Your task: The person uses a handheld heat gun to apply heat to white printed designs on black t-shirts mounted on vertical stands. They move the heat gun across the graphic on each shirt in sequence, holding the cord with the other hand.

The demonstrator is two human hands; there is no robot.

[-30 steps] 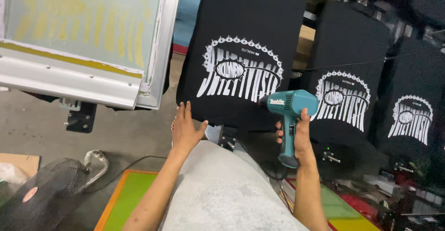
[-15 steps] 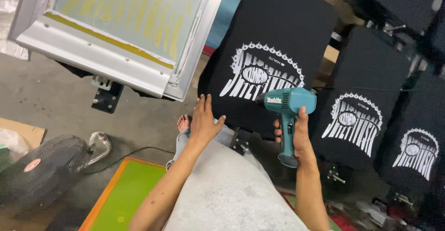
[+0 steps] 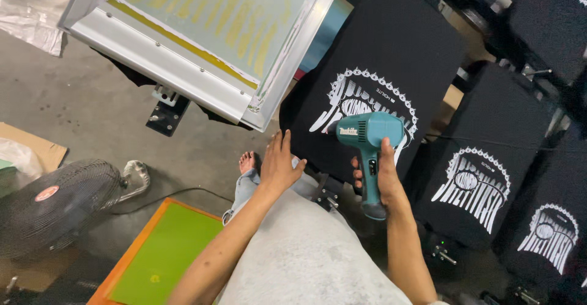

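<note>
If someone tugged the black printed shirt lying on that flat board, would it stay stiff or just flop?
Probably floppy: the black printed shirt is thin fabric, flat only because the board beneath supports it. Likely light, so a push from the left hand at its edge could wrinkle or slide it. The teal heat gun in the right hand looks rigid by contrast.

A grey concrete floor runs under the work area, stained in places. On it stand a black fan and a green-topped, orange-edged board; cardboard lies left.

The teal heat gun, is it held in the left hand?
No, the right hand grips the teal heat gun, while the left hand lies open at the edge of the black shirt.
</note>
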